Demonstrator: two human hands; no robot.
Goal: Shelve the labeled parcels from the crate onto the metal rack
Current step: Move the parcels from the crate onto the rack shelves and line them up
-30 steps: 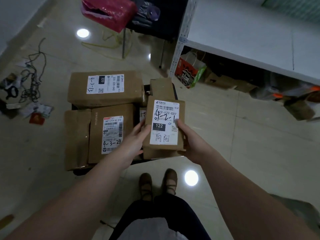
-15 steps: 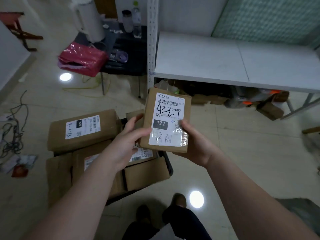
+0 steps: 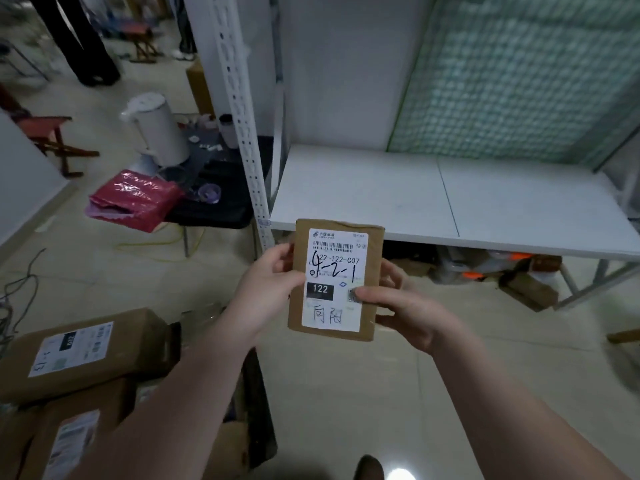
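Parcel (image 3: pixel 335 282), small brown box w/ white label hand-marked 4-2-1, held upright in front of metal rack (image 3: pixel 450 199), below its white shelf edge. L hand (image 3: pixel 266 299) grips left side, R hand (image 3: pixel 405 313) grips right, thumb on label. More parcels (image 3: pixel 86 348) in crate (image 3: pixel 258 403) bottom-left.

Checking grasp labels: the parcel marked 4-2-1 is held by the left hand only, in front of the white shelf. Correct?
No. The head view shows both hands holding it: the left hand grips the left edge of the parcel, and the right hand grips its right edge, thumb on the front. It is marked 4-2-1 and held in front of the white shelf.
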